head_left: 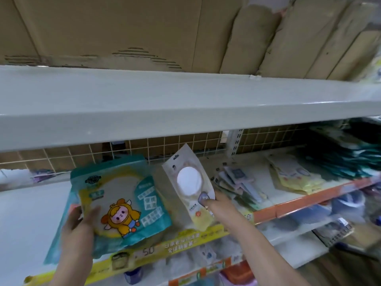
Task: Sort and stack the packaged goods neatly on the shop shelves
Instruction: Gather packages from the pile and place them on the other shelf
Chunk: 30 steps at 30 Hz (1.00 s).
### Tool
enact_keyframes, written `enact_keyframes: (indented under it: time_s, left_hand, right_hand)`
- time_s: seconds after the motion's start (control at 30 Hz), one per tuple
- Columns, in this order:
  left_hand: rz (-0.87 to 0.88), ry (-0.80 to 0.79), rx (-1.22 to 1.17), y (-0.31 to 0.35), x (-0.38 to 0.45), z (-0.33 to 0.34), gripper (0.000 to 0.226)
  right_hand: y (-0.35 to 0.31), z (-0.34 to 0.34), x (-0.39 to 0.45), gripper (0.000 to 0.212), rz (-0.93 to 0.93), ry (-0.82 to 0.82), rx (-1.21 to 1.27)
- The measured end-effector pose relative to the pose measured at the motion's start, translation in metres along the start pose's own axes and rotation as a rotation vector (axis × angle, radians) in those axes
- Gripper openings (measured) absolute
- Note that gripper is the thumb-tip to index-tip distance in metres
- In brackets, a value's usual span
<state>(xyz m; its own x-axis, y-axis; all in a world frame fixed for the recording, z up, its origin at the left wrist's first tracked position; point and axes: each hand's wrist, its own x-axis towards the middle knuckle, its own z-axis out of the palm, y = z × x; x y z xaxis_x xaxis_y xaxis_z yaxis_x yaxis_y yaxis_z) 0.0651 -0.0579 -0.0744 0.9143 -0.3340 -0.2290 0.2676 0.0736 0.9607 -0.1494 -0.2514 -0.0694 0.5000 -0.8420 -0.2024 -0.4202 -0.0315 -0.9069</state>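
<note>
**Two pouches in hand, open shelf space behind them**

The left hand (pixel 79 223) grips a teal and yellow plastic pouch printed with a cartoon child in a yellow hood (pixel 123 201). Its thumb lies across the front face and its fingers curl behind the left edge. At least one more teal pack seems to sit behind it in the same grasp. The right hand (pixel 216 203) pinches a slim white and pale yellow pouch with a round white window (pixel 190 186) near its lower right side, thumb on the front.

The slim pouch's long axis runs from upper left to lower right, its top tilted toward the wire-grid back of the white metal middle shelf (pixel 237 162). The teal pouch stands nearly upright, face to the camera, just left of the slim one and apart from it. Both are held in front of the shelf's front edge, so the bare stretch of shelf lies straight behind them, and each hand is about equally near.

To the right on that shelf lie a fanned row of small pastel packets (pixel 237 182), then a loose pile of pale yellow pouches (pixel 296 178) much like the slim one, then dark green packs (pixel 354 153) stacked flat. My judgement is that the slim pouch belongs with the yellow pile, on the right hand's side. Brown cardboard cartons (pixel 123 29) fill the top shelf.
</note>
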Motion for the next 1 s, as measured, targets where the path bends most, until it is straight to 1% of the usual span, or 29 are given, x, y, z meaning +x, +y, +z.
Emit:
enact_keyframes:
  time_s: [0.17, 0.23, 0.3, 0.4, 0.47, 0.57, 0.6, 0.8, 0.87, 0.93, 1.0]
  left_hand:
    - [-0.02, -0.001, -0.021, -0.018, -0.035, 0.053, 0.034]
    - [-0.035, 0.019, -0.012, -0.026, -0.052, 0.074, 0.04]
    - [-0.045, 0.032, -0.009, -0.037, -0.067, 0.094, 0.044]
    - [-0.078, 0.065, -0.011, -0.052, -0.082, 0.122, 0.051]
    - [-0.069, 0.073, -0.033, -0.058, -0.093, 0.143, 0.045]
    - [-0.079, 0.067, -0.054, -0.06, -0.117, 0.178, 0.047]
    - [-0.088, 0.05, -0.059, -0.059, -0.128, 0.189, 0.045]
    - [-0.053, 0.042, 0.0, -0.055, -0.174, 0.25, 0.006]
    - [-0.047, 0.007, 0.037, -0.058, -0.18, 0.266, 0.007]
    - [-0.04, -0.032, 0.06, -0.063, -0.182, 0.284, 0.004]
    - [-0.048, -0.086, 0.071, -0.071, -0.178, 0.3, 0.017]
  right_hand:
    - [0.025, -0.054, -0.001, 0.019, -0.056, -0.009, -0.026]
    - [0.036, -0.079, -0.003, 0.01, -0.07, -0.019, -0.009]
    - [0.045, -0.105, -0.005, 0.008, -0.066, -0.011, 0.022]
    - [0.062, -0.144, -0.006, 0.011, -0.045, 0.011, 0.053]
    - [0.074, -0.17, -0.004, 0.015, -0.024, 0.019, 0.064]
    - [0.094, -0.21, -0.002, 0.01, 0.021, 0.05, 0.13]
    - [0.1, -0.223, -0.001, 0.009, 0.038, 0.061, 0.143]
    - [0.122, -0.294, 0.01, 0.014, 0.089, 0.182, 0.198]
    - [0.126, -0.315, 0.018, 0.012, 0.096, 0.209, 0.208]
    - [0.13, -0.333, 0.03, 0.011, 0.103, 0.225, 0.2]
    - [0.135, -0.348, 0.045, 0.012, 0.134, 0.228, 0.184]
